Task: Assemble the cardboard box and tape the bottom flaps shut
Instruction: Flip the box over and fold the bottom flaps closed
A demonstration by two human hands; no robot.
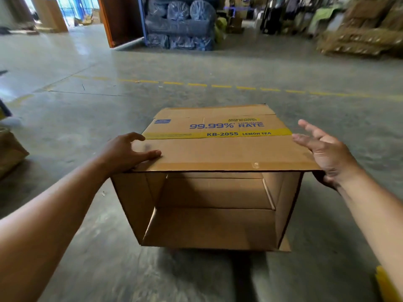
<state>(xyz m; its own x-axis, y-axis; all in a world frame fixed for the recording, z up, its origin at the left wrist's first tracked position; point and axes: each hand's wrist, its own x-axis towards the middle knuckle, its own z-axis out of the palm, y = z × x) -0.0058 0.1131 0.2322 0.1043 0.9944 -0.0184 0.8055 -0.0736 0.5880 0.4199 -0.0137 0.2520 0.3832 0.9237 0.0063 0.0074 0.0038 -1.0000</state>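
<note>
A brown cardboard box with blue print and a yellow stripe lies on its side, its open end facing me so I see inside. Folded flaps show at its far end. My left hand rests on the box's upper panel at the near left corner, thumb on top and fingers spread along the left edge. My right hand is at the right edge of that panel, fingers straight and spread, with the palm close to the cardboard; whether it touches is unclear. No tape is in sight.
The box is over a grey concrete floor with a dashed yellow line. Another cardboard box sits at the left edge. Wrapped blue furniture and stacked cardboard stand far back. A yellow object shows at bottom right.
</note>
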